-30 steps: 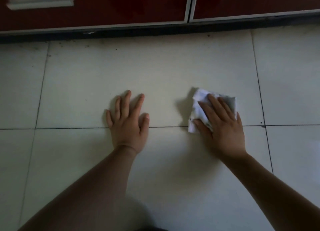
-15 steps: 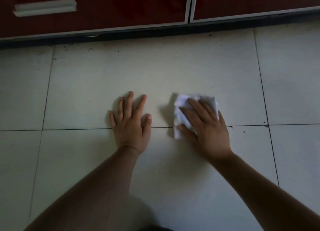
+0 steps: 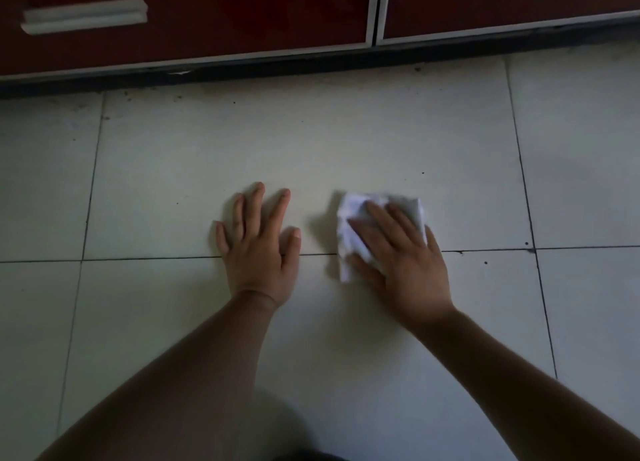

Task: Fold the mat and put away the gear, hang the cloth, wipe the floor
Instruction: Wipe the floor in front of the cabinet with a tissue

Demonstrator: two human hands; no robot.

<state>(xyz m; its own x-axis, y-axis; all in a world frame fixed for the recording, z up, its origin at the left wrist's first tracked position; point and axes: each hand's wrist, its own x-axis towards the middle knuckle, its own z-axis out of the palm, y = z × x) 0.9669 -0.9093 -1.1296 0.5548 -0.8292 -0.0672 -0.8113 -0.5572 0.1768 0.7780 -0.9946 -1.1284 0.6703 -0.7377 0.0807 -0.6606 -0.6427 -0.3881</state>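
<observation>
A small crumpled white cloth (image 3: 353, 214) lies on the pale tiled floor (image 3: 242, 149). My right hand (image 3: 405, 259) presses flat on the cloth with straight fingers, covering its right and lower part. My left hand (image 3: 259, 246) rests flat on the bare tile a short way to the left of the cloth, fingers spread, holding nothing. Both hands sit across a dark grout line.
A dark red cabinet (image 3: 207, 17) with white trim and a white drawer handle (image 3: 85, 15) runs along the far edge of the floor, with a dark gap beneath it. Small dark specks dot the tiles near the cabinet base and at the right.
My right hand has slid the cloth leftward across the tile, closer to my left hand. The left hand has stayed planted in place.
</observation>
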